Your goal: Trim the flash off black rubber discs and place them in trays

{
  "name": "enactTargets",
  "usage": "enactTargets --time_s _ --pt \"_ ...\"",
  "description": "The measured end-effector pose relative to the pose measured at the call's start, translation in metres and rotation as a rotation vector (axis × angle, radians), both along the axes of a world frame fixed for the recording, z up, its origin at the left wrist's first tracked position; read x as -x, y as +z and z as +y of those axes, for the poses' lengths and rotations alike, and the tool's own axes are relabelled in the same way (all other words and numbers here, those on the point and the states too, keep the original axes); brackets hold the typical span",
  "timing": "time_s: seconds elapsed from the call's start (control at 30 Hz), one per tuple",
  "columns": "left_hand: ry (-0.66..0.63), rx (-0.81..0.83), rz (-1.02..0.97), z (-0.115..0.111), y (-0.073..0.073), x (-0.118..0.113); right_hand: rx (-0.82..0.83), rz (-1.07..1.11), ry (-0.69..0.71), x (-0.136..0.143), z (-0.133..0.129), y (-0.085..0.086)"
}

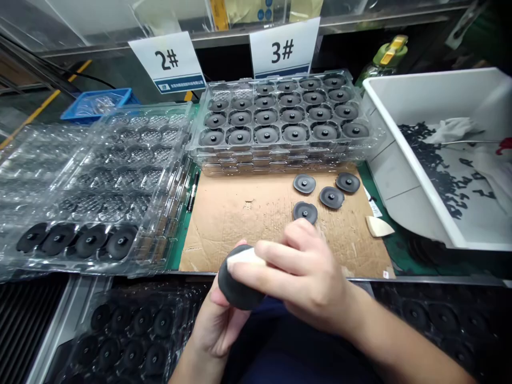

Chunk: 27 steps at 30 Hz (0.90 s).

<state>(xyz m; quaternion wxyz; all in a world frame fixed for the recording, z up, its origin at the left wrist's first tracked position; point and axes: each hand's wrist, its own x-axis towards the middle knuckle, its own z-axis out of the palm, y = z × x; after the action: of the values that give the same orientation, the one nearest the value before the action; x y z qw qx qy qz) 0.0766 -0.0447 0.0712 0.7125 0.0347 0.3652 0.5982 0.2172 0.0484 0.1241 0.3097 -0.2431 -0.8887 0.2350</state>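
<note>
My left hand grips a black oval disc from below, just over the front edge of the cardboard. Between the fingers of my right hand is a small white pad, pressed against the disc's upper face. The pad's exact kind is partly hidden by my fingers. Several similar discs lie on the cardboard sheet beyond my right hand, among them a black disc right by its knuckles. A cream wedge-shaped piece rests at the cardboard's right edge.
Stacked clear trays full of discs stand at the back. On the left are more clear trays, one with a front row of discs. A white bin at right holds small black parts. A pen lies beside the cardboard.
</note>
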Motion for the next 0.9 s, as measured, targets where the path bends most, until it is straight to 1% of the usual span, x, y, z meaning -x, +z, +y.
enactTargets --time_s 0.03,0.07,0.13,0.17,0.2,0.23,0.3,0.33,0.37,0.4,0.43,0.47,0.53,0.6,0.63,0.67,0.7,0.73,0.77,0.83,0.87,0.9 --pt "-0.012 -0.019 -0.016 0.000 0.001 -0.001 0.064 0.080 0.020 0.000 0.005 -0.008" --pt "-0.029 -0.045 -0.041 0.000 0.002 -0.001 0.186 0.142 -0.006 -0.002 0.009 -0.017" --pt "-0.065 -0.093 -0.096 0.000 0.003 -0.002 0.444 0.185 -0.174 -0.011 0.010 -0.039" --pt "-0.081 -0.110 -0.116 0.000 0.003 -0.003 0.516 0.164 -0.262 -0.017 0.006 -0.052" --pt "-0.091 -0.122 -0.128 0.001 0.003 -0.004 0.538 0.129 -0.317 -0.024 0.001 -0.066" --pt "-0.092 -0.131 -0.131 0.002 0.003 -0.005 0.531 0.087 -0.329 -0.031 -0.005 -0.079" --pt "-0.098 -0.141 -0.136 0.005 0.003 -0.008 0.497 0.014 -0.282 -0.043 -0.020 -0.103" --pt "-0.114 -0.133 -0.140 0.006 0.004 -0.010 0.490 -0.011 -0.251 -0.048 -0.025 -0.112" --pt "-0.133 -0.120 -0.143 0.008 0.004 -0.011 0.490 -0.026 -0.229 -0.052 -0.029 -0.117" --pt "-0.153 -0.105 -0.142 0.010 0.005 -0.012 0.495 -0.032 -0.227 -0.055 -0.030 -0.118" --pt "-0.173 -0.091 -0.139 0.012 0.007 -0.014 0.499 -0.037 -0.238 -0.058 -0.028 -0.114" --pt "-0.187 -0.080 -0.133 0.013 0.008 -0.016 0.505 -0.037 -0.260 -0.061 -0.025 -0.106" --pt "-0.195 -0.066 -0.113 0.015 0.010 -0.021 0.504 -0.002 -0.331 -0.064 -0.017 -0.077" --pt "-0.181 -0.051 -0.076 0.016 0.010 -0.028 0.434 0.081 -0.357 -0.065 -0.011 -0.043" --pt "-0.174 -0.035 -0.060 0.016 0.010 -0.031 0.349 0.135 -0.316 -0.064 -0.009 -0.028" --pt "-0.170 -0.017 -0.044 0.016 0.009 -0.034 0.258 0.164 -0.228 -0.062 -0.009 -0.016" --pt "-0.166 0.001 -0.026 0.016 0.008 -0.036 0.197 0.169 -0.154 -0.059 -0.009 -0.008" --pt "-0.158 0.016 -0.006 0.016 0.006 -0.038 0.177 0.136 -0.101 -0.057 -0.009 -0.003" --pt "-0.150 0.028 0.021 0.016 0.005 -0.040 0.198 0.071 -0.092 -0.054 -0.010 0.000" --pt "-0.124 0.037 0.075 0.016 0.002 -0.043 0.253 -0.076 -0.172 -0.048 -0.011 -0.001" --pt "-0.121 0.045 0.089 0.016 0.001 -0.044 0.238 -0.117 -0.192 -0.046 -0.011 -0.001" --pt "-0.125 0.056 0.092 0.016 0.001 -0.045 0.187 -0.113 -0.163 -0.043 -0.010 -0.002"
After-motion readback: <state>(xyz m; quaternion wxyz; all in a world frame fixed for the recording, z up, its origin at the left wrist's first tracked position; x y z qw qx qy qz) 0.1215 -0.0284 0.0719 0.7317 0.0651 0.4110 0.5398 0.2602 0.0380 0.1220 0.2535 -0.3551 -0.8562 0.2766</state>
